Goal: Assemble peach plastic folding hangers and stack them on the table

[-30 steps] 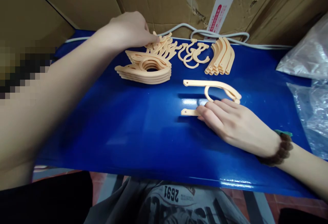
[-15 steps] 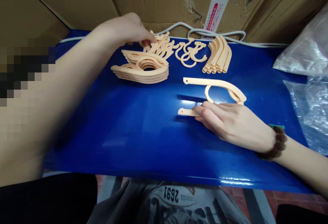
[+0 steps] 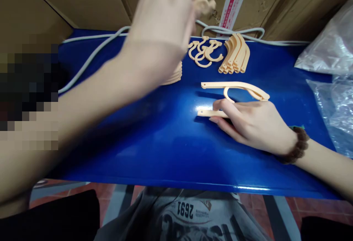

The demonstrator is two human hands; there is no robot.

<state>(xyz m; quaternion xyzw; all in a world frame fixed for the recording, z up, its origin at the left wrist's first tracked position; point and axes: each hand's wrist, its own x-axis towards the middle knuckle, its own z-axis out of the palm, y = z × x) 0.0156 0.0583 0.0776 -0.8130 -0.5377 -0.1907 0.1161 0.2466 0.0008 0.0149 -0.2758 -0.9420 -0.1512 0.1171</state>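
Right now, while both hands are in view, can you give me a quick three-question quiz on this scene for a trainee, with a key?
1. True or false: the left hand is lying flat on the blue tabletop.
2. Which lie just left of the bundle of curved beige bars in the picture? (a) clear plastic bag, (b) loose beige hooks, (c) brown wristband.
3. Fill in: the beige hanger is held by the ____ hand.

Key:
1. False; it is raised, with a small beige piece at its fingers.
2. (b)
3. Right; the right hand grips its lower bar.
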